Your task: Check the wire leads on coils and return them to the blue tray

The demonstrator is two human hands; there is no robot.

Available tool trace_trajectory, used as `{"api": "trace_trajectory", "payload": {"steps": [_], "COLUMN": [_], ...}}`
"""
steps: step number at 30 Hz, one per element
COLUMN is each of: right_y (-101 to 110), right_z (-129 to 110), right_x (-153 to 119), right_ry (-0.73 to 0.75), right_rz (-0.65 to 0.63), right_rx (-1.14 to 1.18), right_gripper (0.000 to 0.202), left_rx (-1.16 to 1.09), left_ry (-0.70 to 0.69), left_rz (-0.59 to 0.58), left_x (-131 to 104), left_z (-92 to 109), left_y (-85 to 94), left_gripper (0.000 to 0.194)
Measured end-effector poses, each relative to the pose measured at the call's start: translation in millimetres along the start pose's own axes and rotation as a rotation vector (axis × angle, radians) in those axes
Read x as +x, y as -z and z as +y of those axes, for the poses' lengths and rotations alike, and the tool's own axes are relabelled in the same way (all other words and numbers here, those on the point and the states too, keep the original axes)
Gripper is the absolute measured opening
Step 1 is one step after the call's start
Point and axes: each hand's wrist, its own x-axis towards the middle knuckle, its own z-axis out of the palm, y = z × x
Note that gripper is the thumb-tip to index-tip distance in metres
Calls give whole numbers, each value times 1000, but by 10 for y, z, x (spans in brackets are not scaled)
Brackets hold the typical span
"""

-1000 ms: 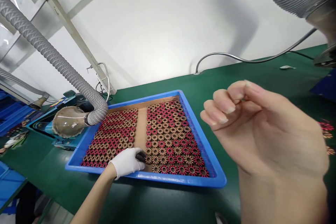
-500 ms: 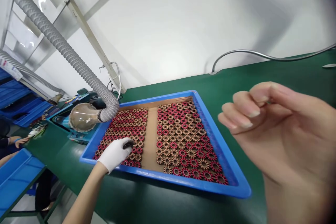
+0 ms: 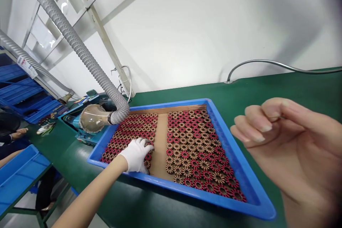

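Note:
My left hand (image 3: 139, 155), in a white glove with dark fingertips, reaches over the near right corner of the left block of rings. Its thumb and fingers are apart around rings there, and no ring is seen lifted. These toothed rings (image 3: 187, 160), some red and some tan on top, resemble small motor stator cores. They lie in close rows in two blocks inside a blue tray (image 3: 256, 199). Raised at the right, close to the camera, is my bare right hand (image 3: 291, 142). Its fingers are curled with the thumb against the index finger, and nothing shows in them.
Brown cardboard (image 3: 161, 139) lines the tray between the blocks. A grey duct hose (image 3: 88, 60) ends in a hood (image 3: 93, 118) at the tray's far left. A metal conduit (image 3: 262, 60) rises from the green table (image 3: 160, 94). Another person's hand (image 3: 20, 133) is at far left.
My left hand has moved right toward the near inner corner of the left block, and its fingers have spread. The view has shifted slightly. My right hand keeps its curled pose.

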Motion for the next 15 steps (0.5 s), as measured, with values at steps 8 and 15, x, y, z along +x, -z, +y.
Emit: {"api": "trace_trajectory", "payload": {"steps": [8, 15], "right_y": [-56, -81], "right_z": [-17, -39], "right_x": [20, -75], "right_ry": [-43, -52], "right_rz": [27, 167], "right_rx": [77, 153], "right_gripper": [67, 78], "left_rx": [-131, -431], "left_ry": [-31, 62], "left_rz": [278, 609], "left_x": [6, -392], "left_z": [-18, 576], "left_y": [191, -181], "left_gripper": [46, 21]}}
